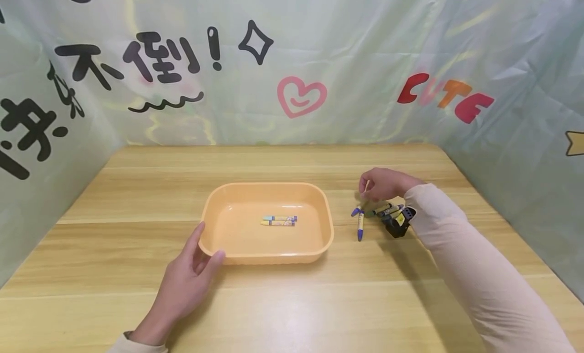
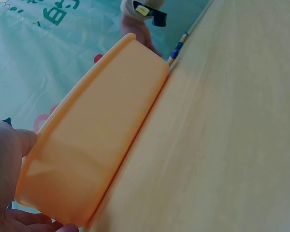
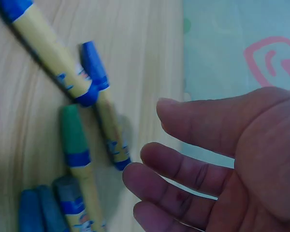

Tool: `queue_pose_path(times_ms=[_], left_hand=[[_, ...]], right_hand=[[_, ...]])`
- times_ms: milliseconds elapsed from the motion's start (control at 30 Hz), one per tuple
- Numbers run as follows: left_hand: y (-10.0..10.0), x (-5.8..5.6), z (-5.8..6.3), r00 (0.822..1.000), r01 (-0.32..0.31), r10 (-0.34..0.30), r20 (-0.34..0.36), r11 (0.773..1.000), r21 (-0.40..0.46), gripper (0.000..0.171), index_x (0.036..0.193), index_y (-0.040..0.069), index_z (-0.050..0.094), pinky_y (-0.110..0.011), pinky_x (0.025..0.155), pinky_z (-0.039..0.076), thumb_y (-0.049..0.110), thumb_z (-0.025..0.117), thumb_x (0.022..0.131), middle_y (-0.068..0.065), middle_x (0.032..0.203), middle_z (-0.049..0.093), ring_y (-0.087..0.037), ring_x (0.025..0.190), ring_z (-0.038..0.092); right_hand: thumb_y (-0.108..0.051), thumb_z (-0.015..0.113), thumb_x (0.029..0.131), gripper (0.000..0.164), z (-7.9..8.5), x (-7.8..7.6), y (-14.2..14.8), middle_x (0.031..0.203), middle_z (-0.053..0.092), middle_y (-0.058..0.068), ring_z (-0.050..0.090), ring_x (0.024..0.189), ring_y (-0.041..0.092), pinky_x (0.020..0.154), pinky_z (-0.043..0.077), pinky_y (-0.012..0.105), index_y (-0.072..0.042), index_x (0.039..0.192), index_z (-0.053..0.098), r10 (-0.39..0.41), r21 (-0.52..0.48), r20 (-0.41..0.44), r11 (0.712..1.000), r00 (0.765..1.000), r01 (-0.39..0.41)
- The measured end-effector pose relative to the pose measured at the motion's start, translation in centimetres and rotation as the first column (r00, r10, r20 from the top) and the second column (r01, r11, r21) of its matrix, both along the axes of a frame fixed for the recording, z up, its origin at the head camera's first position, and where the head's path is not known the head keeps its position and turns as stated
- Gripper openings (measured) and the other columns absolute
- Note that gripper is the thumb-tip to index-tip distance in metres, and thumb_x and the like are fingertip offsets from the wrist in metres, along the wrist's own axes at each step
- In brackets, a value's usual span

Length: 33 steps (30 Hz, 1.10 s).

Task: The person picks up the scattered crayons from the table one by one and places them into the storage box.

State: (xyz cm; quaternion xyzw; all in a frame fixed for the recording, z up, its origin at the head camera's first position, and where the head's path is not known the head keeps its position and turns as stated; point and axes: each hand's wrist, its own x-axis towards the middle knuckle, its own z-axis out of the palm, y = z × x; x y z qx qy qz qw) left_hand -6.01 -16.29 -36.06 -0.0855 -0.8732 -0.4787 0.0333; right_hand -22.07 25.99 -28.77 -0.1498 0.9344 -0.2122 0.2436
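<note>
An orange plastic tray (image 1: 237,236) stands on the table, with a light-blue crayon (image 1: 276,218) and a yellow crayon (image 1: 276,223) lying side by side inside it. My left hand (image 1: 189,277) grips the tray's near left corner, thumb at the rim and fingers around the outer wall. To the tray's right, my right hand (image 1: 383,184) hovers just above loose crayons. In the right wrist view, its thumb and fingers are apart with nothing between them. Beneath lie two blue crayons (image 3: 50,53), a green crayon (image 3: 75,133) and several darker-tipped ones (image 3: 67,193), partly cut off.
A pale wood table (image 1: 114,261) carries everything. Printed cloth walls (image 1: 356,48) enclose its back and sides. A black wrist camera (image 1: 396,225) on the right sleeve covers part of the crayon pile in the head view.
</note>
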Motion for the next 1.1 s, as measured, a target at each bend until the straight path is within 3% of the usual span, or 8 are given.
queue_pose_path(times_ms=[400, 667, 800, 1100], left_hand=[[0.1, 0.1, 0.0, 1.0, -0.001, 0.001, -0.001, 1.0, 0.007, 0.077, 0.156, 0.009, 0.014, -0.034, 0.095, 0.046, 0.034, 0.058, 0.099, -0.023, 0.148, 0.035, -0.038, 0.123, 0.05], [0.0, 0.0, -0.1, 1.0, 0.0, 0.0, -0.01, 1.0, 0.0, 0.077, 0.156, 0.008, 0.014, -0.034, 0.095, 0.047, 0.035, 0.058, 0.099, -0.023, 0.148, 0.035, -0.037, 0.123, 0.051], [0.0, 0.0, -0.1, 1.0, 0.002, -0.002, -0.014, 1.0, -0.003, 0.077, 0.156, 0.007, 0.013, -0.034, 0.095, 0.047, 0.034, 0.058, 0.099, -0.023, 0.148, 0.035, -0.038, 0.122, 0.051], [0.0, 0.0, -0.1, 1.0, 0.007, -0.008, -0.015, 1.0, -0.013, 0.076, 0.156, 0.008, 0.013, -0.037, 0.094, 0.048, 0.034, 0.057, 0.099, -0.022, 0.147, 0.036, -0.038, 0.121, 0.052]], right_hand=[[-0.004, 0.063, 0.091, 0.008, -1.6, -0.2, 1.2, 0.09, 0.067, 0.01, 0.062, 0.083, 0.021, 0.069, 0.051, 0.032, 0.001, 0.098, 0.061, 0.036, 0.01, -0.073, 0.999, 0.997, -0.036], [0.003, 0.063, 0.085, 0.014, -1.8, -0.2, 1.1, 0.087, 0.067, 0.007, 0.057, 0.072, 0.017, 0.061, 0.049, 0.028, 0.0, 0.098, 0.063, 0.009, -0.003, -0.007, 1.0, 1.0, -0.009], [0.005, 0.066, 0.08, 0.016, -2.1, -0.3, 1.0, 0.084, 0.066, 0.004, 0.055, 0.068, 0.015, 0.058, 0.047, 0.026, -0.003, 0.093, 0.064, 0.017, 0.037, -0.023, 0.999, 1.0, -0.017], [-0.004, 0.067, 0.09, 0.007, -2.3, -0.2, 0.8, 0.078, 0.062, 0.0, 0.05, 0.065, 0.014, 0.058, 0.043, 0.026, -0.007, 0.089, 0.061, 0.04, 0.065, -0.036, 0.997, 0.999, -0.037]])
